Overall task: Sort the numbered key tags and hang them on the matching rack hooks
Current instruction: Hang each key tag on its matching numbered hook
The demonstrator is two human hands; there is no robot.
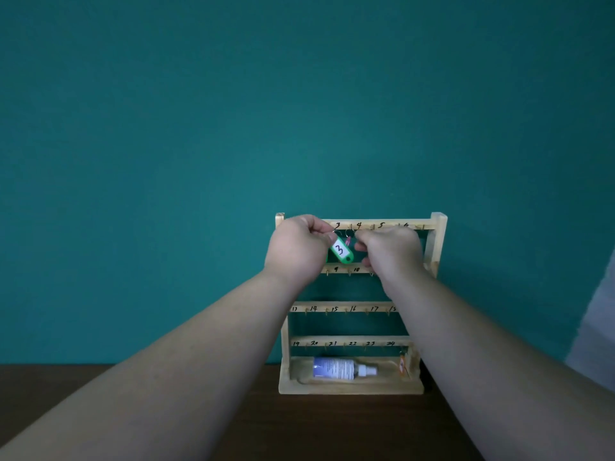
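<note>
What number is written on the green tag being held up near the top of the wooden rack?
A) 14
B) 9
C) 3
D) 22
C: the green tag, pinched by the left hand in front of the top row of the rack, shows a handwritten 3 on its white label.

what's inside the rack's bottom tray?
A white spray bottle lies on its side in the bottom tray; an orange tag shows at its right end. The front lip hides anything low behind it.
</note>
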